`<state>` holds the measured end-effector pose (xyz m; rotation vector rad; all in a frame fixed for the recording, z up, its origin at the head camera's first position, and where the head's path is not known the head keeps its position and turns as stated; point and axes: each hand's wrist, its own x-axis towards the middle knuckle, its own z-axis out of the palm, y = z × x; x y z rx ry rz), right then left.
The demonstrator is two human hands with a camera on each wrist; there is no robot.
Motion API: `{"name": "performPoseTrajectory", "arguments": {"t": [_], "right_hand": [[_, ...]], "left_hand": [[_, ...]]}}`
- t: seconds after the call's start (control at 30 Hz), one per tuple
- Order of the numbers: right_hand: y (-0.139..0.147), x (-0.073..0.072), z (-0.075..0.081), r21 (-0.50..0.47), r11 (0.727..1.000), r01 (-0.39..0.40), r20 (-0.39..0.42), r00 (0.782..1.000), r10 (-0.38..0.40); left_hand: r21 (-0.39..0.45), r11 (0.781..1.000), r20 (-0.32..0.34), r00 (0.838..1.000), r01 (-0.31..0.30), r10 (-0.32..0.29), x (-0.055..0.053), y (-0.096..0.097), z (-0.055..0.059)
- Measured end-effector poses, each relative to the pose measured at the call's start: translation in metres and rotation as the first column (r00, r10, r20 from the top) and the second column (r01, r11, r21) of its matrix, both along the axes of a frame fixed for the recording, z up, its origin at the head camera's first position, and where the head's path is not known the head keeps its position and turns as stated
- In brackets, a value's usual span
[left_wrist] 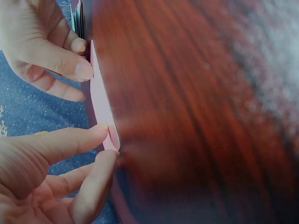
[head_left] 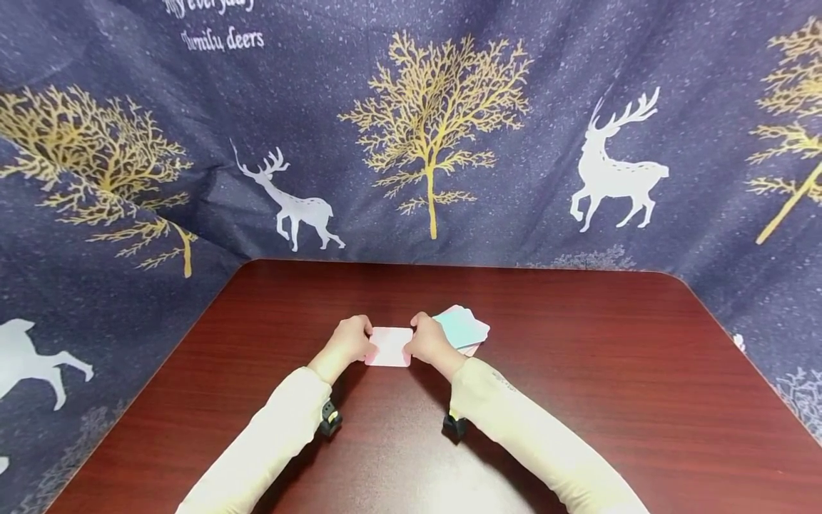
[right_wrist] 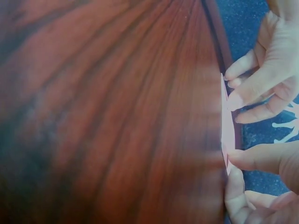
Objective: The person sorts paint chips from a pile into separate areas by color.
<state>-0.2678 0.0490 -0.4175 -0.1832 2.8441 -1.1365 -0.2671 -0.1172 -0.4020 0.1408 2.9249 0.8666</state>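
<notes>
A white card with pink edges and rounded corners [head_left: 389,347] is held level across the front of the person, low over the table. At its left edge, my left hand [head_left: 353,340] pinches it between thumb and forefinger; the left wrist view shows this pinch closely on the card's near end [left_wrist: 100,100]. My right hand [head_left: 427,339] grips the opposite edge, its thumb lying on the card's face [right_wrist: 227,126]. Just beyond the right hand lies a loose, fanned pile of cards [head_left: 464,328] with a pale teal one on top, partly covered by that hand.
The reddish-brown wooden table [head_left: 578,385] has rounded far corners. Behind it hangs a dark blue cloth [head_left: 501,178] printed with white deer and yellow trees. A small black device [head_left: 330,419] sits at the left wrist, another [head_left: 454,426] at the right.
</notes>
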Motion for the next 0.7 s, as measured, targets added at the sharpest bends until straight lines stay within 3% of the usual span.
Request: {"name": "performPoseTrajectory", "arguments": {"t": [0.23,0.43,0.57,0.7], "right_hand": [[0.001,0.002,0.001,-0.074,0.997,0.006,-0.002,1.0,-0.006],[0.008,-0.001,0.007,-0.199,0.98,0.011,0.048,0.999,-0.001],[0.018,-0.006,0.008,-0.227,0.974,-0.01,0.017,1.0,0.014],[0.027,-0.007,0.017,-0.228,0.973,0.02,0.022,1.0,-0.015]], "left_hand": [[-0.045,0.999,-0.025,1.0,0.015,-0.016,0.001,0.003,0.001],[-0.104,0.994,-0.107,0.994,0.012,-0.023,0.003,0.007,0.008],[-0.094,0.995,-0.135,0.991,0.009,-0.022,0.003,0.011,0.014],[-0.063,0.998,-0.152,0.988,0.021,-0.03,0.003,0.016,0.018]]}}
